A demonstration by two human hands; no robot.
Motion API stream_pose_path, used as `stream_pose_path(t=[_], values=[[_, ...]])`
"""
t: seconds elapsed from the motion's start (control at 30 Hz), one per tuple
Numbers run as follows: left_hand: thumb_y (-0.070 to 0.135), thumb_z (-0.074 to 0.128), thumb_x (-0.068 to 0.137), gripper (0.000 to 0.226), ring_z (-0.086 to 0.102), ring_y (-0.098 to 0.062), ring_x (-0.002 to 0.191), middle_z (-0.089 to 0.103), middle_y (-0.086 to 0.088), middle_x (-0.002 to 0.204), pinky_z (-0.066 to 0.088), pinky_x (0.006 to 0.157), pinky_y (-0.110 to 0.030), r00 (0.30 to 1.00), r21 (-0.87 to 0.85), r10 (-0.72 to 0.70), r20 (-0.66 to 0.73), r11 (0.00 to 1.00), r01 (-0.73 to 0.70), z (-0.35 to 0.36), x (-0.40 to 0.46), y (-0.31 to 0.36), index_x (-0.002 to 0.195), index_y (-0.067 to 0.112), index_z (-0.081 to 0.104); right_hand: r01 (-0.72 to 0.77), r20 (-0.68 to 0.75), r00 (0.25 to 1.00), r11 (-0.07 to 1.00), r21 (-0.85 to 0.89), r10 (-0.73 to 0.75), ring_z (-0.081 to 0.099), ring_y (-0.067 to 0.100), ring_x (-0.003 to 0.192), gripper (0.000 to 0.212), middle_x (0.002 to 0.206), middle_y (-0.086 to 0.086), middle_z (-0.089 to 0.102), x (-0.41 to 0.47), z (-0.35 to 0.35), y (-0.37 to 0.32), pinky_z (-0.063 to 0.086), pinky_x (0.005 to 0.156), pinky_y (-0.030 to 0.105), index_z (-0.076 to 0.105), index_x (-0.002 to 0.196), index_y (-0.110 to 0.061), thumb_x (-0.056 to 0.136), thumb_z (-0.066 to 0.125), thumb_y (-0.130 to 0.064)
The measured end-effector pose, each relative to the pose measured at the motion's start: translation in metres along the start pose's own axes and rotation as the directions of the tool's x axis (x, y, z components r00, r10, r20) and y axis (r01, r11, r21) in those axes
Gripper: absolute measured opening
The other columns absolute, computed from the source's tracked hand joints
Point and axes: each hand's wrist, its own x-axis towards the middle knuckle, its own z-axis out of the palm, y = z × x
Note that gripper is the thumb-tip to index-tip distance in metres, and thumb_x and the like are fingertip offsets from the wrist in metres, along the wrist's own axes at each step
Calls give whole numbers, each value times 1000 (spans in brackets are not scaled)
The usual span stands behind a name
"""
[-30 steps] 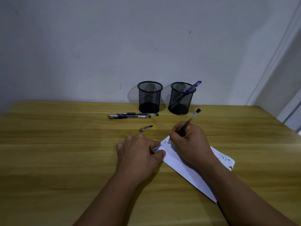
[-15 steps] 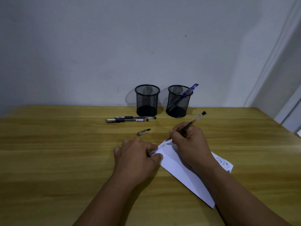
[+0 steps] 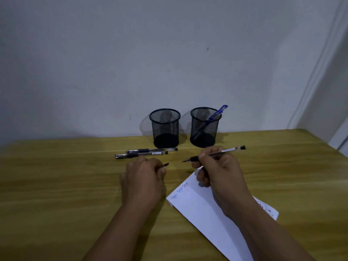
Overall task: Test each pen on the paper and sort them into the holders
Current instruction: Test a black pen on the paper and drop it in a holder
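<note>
Pen in use, a slim clear-barrelled one with a dark rubber grip and a black end plug [image 3: 216, 153], lies nearly level above the wooden table [image 3: 56, 185], its long axis running left to right with the tip pointing left and the plugged end slightly raised toward the right. The right hand [image 3: 220, 176] pinches it at the dark grip between thumb and curled fingers, just above the far corner of the white sheet of paper [image 3: 203, 210], which carries three small blue scribbles near its left edge. The left hand [image 3: 143, 181] curls its fingers round a small dark pen cap [image 3: 165, 164], whose end pokes out toward the pen tip; the two are close but apart.

At the back, against the wall, stand two black wire-mesh holders side by side. The left holder [image 3: 165, 127] shows nothing inside. The right holder [image 3: 205, 127] contains one blue pen [image 3: 216, 114], leaning with its top out over the right rim.

In front of the left holder two capped black-grip pens [image 3: 146, 153] lie side by side on the table, parallel, running left to right.
</note>
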Motion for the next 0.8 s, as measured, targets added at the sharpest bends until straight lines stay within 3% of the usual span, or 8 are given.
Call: stream_pose_path(t=[0.13, 0.27, 0.4, 0.57, 0.67, 0.8], values=[[36, 54, 95, 16, 52, -20, 110, 59, 15, 108, 44, 95, -52, 997, -269, 68, -22, 960, -71, 2, 1, -3, 102, 42, 67, 16, -1, 1000, 999, -36, -16, 52, 13, 52, 17, 67, 4, 66, 1, 1, 4, 43, 53, 31, 69, 75, -22, 92, 65, -21], [37, 54, 95, 18, 55, -16, 110, 64, 23, 98, 42, 98, -52, 991, -327, 132, -13, 936, -128, 1, -1, -3, 97, 51, 65, 24, 5, 1000, 1000, -10, -24, 46, 11, 52, 20, 64, 2, 58, 2, 0, 6, 40, 50, 25, 69, 73, -25, 92, 66, -19], [37, 53, 97, 20, 50, -11, 115, 62, 24, 97, 29, 96, -37, 987, -332, 157, 17, 932, -143, 0, -3, -3, 89, 54, 60, 29, -3, 1000, 1000, 0, -29, 44, 11, 49, 21, 62, 4, 55, 1, 1, 5, 39, 50, 26, 69, 73, -24, 92, 65, -18], [39, 52, 96, 20, 43, -11, 115, 58, 20, 103, 21, 90, -30, 983, -345, 175, 58, 927, -145, -1, -4, -5, 88, 55, 59, 33, -10, 999, 999, -2, -33, 43, 10, 46, 15, 61, 5, 55, 1, 1, 6, 38, 48, 23, 68, 77, -18, 92, 65, -17], [40, 50, 97, 18, 32, -5, 105, 52, 25, 100, 19, 88, -27, 970, -376, 213, 112, 913, -157, -2, -7, -3, 90, 55, 59, 27, 12, 1000, 1000, -16, -27, 44, 10, 45, 11, 65, 9, 58, 0, 1, 7, 38, 47, 21, 69, 81, -15, 91, 66, -18], [60, 39, 88, 19, 41, -17, 116, 60, 16, 113, 21, 82, -14, 960, -360, 242, 142, 916, -178, 2, -3, -7, 92, 63, 57, 24, 32, 999, 999, -29, -23, 44, 9, 45, 11, 66, 12, 61, 0, 1, 7, 38, 44, 21, 70, 80, -14, 90, 68, -17]])
